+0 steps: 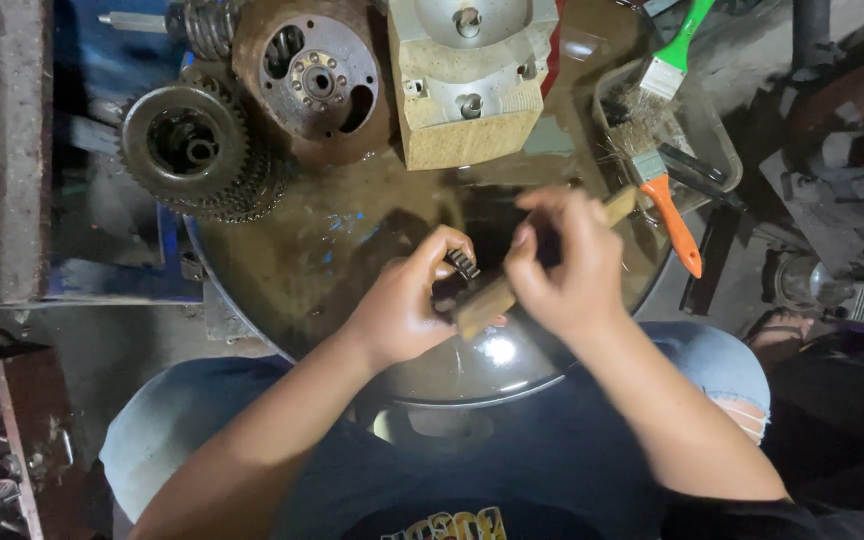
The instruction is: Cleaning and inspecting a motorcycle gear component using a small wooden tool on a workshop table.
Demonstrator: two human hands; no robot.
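While the left hand [404, 308] is pinching a small ribbed metal part [462, 263] at the frame's centre, the right hand [564, 268] is gripping a flat pale wooden handle [487, 302] laid against it, over a round, oily dark metal basin [312, 250]. At upper left, a toothed steel gear cluster [192, 150] is sitting beside a rusty round plate [314, 75]; orange-handled [670, 205] and green-handled [674, 55] brushes are lying at upper right.

Three brushes [664, 75] [670, 205] [497, 295], two gear clusters [187, 145] [317, 75], one spring [207, 25].
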